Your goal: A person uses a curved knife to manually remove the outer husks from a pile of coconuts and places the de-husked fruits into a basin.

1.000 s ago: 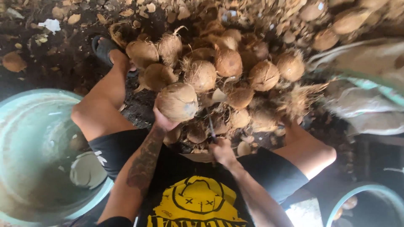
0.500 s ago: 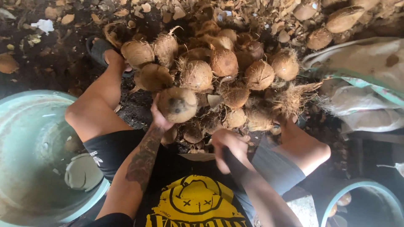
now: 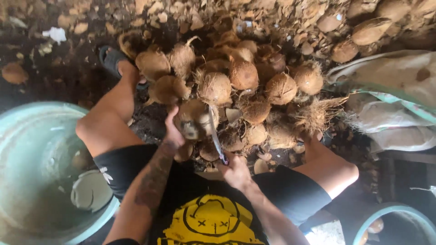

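— Where are your hands?
— Your left hand (image 3: pixel 174 132) grips the husked coconut (image 3: pixel 193 119) above your lap, fingers wrapped round it. Your right hand (image 3: pixel 236 170) is fisted round the knife (image 3: pixel 215 131), blade against the coconut.
— Nearby?
— A pale sack (image 3: pixel 399 77) lies right.

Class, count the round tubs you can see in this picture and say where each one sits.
2. A large pale green tub sits by the person's left leg; a second tub shows partly at the lower right corner. Others may lie out of frame.

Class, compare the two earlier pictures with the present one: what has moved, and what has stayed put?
The right hand swung its blade up onto the coconut, which the left hand keeps in its grip. The pile of coconuts and the large basin have not shifted.
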